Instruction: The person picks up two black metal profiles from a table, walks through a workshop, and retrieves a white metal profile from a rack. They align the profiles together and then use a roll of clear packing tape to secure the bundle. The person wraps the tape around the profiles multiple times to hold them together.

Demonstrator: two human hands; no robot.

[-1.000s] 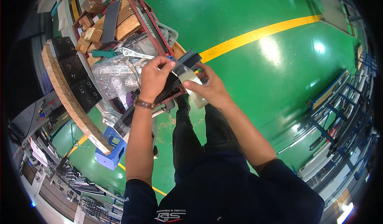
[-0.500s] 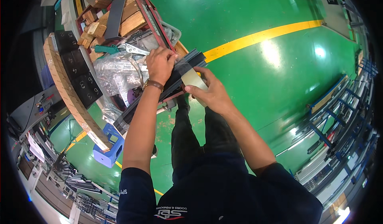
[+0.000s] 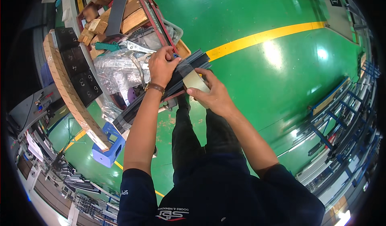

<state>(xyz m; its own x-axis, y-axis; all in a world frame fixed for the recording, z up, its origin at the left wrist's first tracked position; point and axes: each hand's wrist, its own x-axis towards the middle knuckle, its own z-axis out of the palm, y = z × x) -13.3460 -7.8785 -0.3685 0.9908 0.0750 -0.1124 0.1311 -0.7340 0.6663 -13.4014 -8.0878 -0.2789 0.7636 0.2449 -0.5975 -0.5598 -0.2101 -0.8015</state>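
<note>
My right hand (image 3: 215, 95) grips a wide roll of pale yellowish packing tape (image 3: 194, 82), thumb on its near side and fingers round the far side. The roll lies against a bundle of long dark grey profiles (image 3: 173, 81), which runs slantwise from lower left to upper right under both hands. A strip of clear tape crosses the bundle beside the roll. Over the bundle's far side, my left hand (image 3: 161, 67) is closed with its fingers curled and the thumb against them. A small blue spot shows at its fingertips; what they hold, if anything, is unclear.
Behind the bundle, a red-framed cart (image 3: 155, 19) carries wood blocks (image 3: 134, 21), locking pliers (image 3: 136, 47), and clear plastic wrap (image 3: 112, 71). A long cardboard-covered piece (image 3: 72, 101) stands left, near a blue stool (image 3: 108, 151). Profile racks (image 3: 341, 117) line the right.
My left fingers have lifted slightly and curled in toward the thumb, and a blue spot now shows by them. My right hand and the tape roll stay nearly in place.
</note>
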